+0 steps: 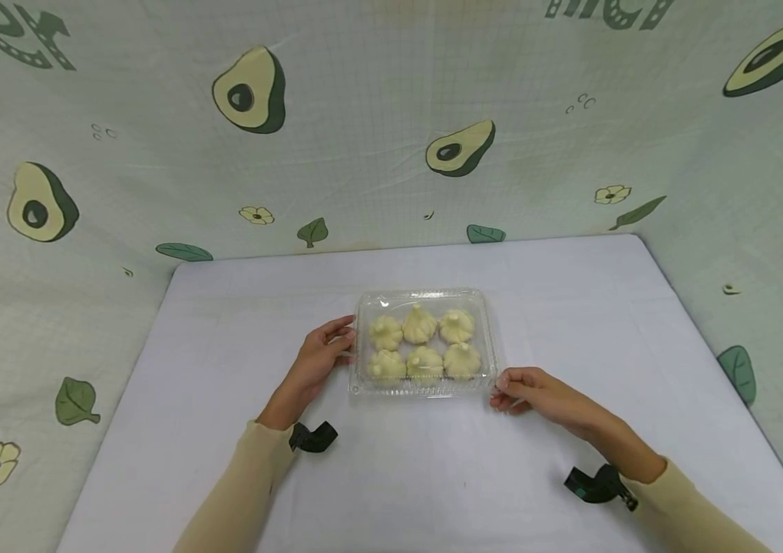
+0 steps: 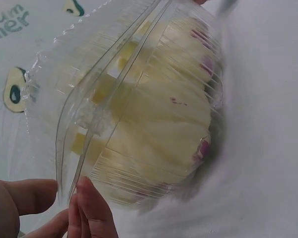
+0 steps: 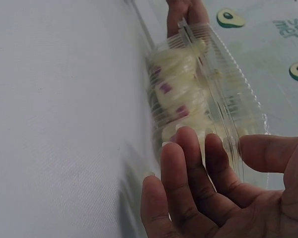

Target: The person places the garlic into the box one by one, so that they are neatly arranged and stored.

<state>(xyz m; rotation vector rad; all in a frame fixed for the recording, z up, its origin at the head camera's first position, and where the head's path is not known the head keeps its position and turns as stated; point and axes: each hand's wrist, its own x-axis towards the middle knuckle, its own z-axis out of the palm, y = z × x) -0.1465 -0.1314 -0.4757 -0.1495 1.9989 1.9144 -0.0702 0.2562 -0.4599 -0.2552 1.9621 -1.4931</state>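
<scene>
A clear plastic clamshell container (image 1: pixel 422 390) lies on the white table with several garlic bulbs (image 1: pixel 420 326) in two rows inside. Its lid is down over them; in the left wrist view the lid and base rims (image 2: pixel 64 173) stand slightly apart. At the container's left side my left hand (image 1: pixel 318 357) has its thumb and fingertips on either side of the rims. My right hand (image 1: pixel 533 392) pinches the rim at the near right corner between thumb and index finger. The other right fingers (image 3: pixel 175 168) are loosely bent below the rim, beside the container.
A white cloth covers the table (image 1: pixel 260 299). Behind it hangs a pale curtain (image 1: pixel 364 100) printed with avocados and leaves, which also runs along both sides. A black wrist camera (image 1: pixel 314 438) sits on the left wrist, another black camera (image 1: pixel 595 485) on the right.
</scene>
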